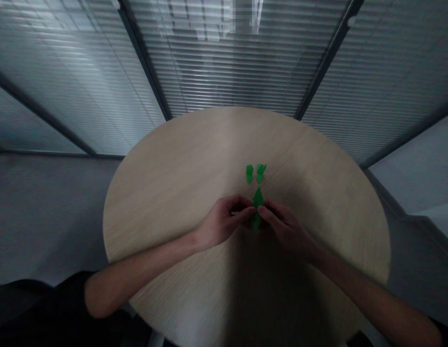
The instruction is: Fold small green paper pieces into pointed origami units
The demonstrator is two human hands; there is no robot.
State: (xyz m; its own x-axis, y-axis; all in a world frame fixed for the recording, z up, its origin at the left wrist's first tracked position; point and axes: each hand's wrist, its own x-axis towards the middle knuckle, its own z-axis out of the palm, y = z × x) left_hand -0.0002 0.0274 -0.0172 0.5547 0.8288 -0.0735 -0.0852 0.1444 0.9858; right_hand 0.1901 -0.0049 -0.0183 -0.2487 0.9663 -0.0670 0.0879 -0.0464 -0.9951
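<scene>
Between my two hands is a small green folded paper piece [258, 196], pointed at its far end. My left hand [226, 219] pinches it from the left, thumb on top. From the right, my right hand [284, 226] grips the same piece between thumb and fingers. The lower end of the paper shows below my thumbs, partly covered by them. Just beyond my fingertips, two more green folded paper pieces lie side by side, a left one [249, 173] and a right one [260, 172].
All of this is at a round wooden table [166, 168]. Glass partitions with horizontal blinds [224, 72] stand behind its far edge. Grey floor [58, 202] shows on the left. A dark shadow falls across the near part of the tabletop.
</scene>
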